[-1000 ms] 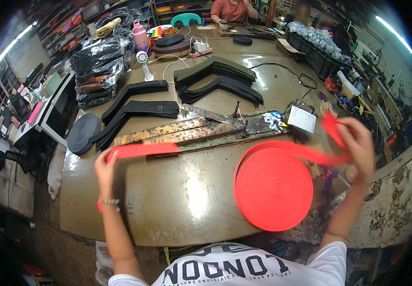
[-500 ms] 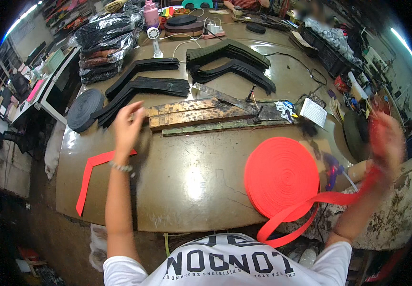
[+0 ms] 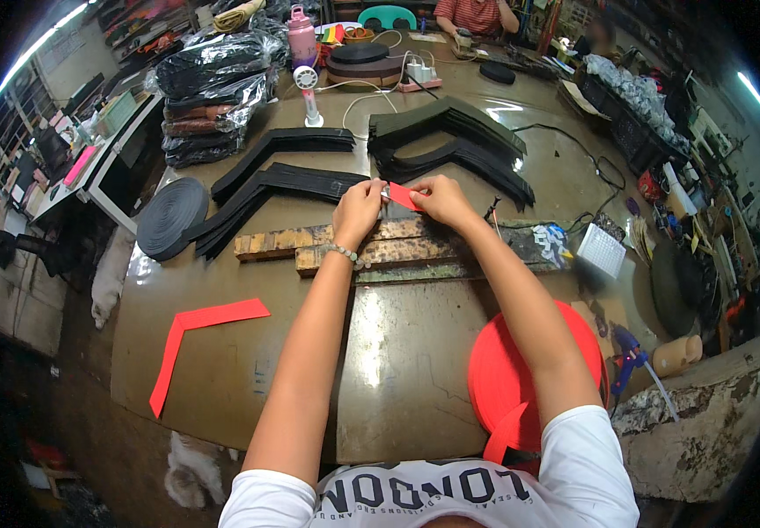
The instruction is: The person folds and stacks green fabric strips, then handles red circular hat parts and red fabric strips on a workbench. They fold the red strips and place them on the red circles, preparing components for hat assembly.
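Observation:
Both my hands meet over the wooden cutting jig (image 3: 345,253) at the middle of the table. My right hand (image 3: 443,201) pinches a red webbing strap (image 3: 403,196), whose short end points toward my left hand. Closed at that end is my left hand (image 3: 359,214), beside a bit of shiny metal; what its fingers grip is hidden. The large red webbing roll (image 3: 490,365) lies partly under my right forearm. A cut red strip (image 3: 221,314), bent at an angle, rests on the table to the left.
Black strip stacks (image 3: 296,179) and a green strip stack (image 3: 441,123) lie beyond the jig. A grey webbing roll (image 3: 171,219) sits at left, a blue glue gun (image 3: 631,348) at right. Behind stand a small white fan (image 3: 308,92) and bagged goods (image 3: 212,97); another person (image 3: 477,18) sits at the far side.
My hands have come together over the jig from far apart. The right hand has brought the red webbing end from the far right. The view has shifted slightly.

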A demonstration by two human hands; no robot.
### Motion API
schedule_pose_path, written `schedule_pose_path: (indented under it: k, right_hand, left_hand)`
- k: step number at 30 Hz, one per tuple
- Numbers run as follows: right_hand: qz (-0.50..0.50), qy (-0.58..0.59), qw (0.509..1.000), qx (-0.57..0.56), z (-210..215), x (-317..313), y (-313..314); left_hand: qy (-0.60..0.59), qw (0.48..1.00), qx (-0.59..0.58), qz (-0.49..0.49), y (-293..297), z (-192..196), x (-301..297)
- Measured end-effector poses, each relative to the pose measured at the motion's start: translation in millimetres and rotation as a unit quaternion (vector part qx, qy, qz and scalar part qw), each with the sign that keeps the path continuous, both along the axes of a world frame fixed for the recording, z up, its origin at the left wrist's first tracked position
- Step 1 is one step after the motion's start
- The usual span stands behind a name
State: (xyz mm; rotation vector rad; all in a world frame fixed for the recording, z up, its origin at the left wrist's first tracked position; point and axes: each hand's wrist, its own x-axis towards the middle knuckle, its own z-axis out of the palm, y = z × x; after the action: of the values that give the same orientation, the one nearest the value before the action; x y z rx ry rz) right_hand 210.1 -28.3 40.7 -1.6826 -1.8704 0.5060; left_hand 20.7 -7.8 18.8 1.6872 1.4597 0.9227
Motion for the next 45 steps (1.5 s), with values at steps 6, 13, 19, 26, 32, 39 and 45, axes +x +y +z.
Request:
schedule_pose_path:
  k: [6,13,19,26,32,39,45]
  right_hand:
    - [0.014,-0.022,0.998,-0.056,22.7,-5.8,-5.1]
    - [0.008,-0.108,0.993,-0.04,108.1,46.2,-69.7]
    - [-0.051,0.12,0.983,-0.126,81.9,124.9,-120.0]
    - [-0.074,0.35,0.897,-0.261,12.8,141.9,-130.6]
    - [-0.051,0.368,0.882,-0.289,10.3,144.5,-128.6]
    - [-0.027,0.375,0.883,-0.281,1.7,148.5,-126.4]
    - [-0.039,0.33,0.908,-0.256,-3.0,147.2,-125.2]
  left_hand:
    - [0.135,0.987,0.079,0.034,-29.6,21.9,7.3]
    - [0.174,0.983,0.06,0.023,-26.5,21.4,6.6]
    - [0.185,0.98,0.073,0.03,-26.8,18.5,7.5]
    - [0.19,0.98,0.052,0.028,-26.5,20.9,7.3]
    - [0.198,0.978,0.063,0.029,-27.2,21.8,7.1]
    - [0.192,0.98,0.049,0.028,-25.9,21.2,7.4]
    - [0.174,0.98,0.086,0.042,-30.3,19.4,8.4]
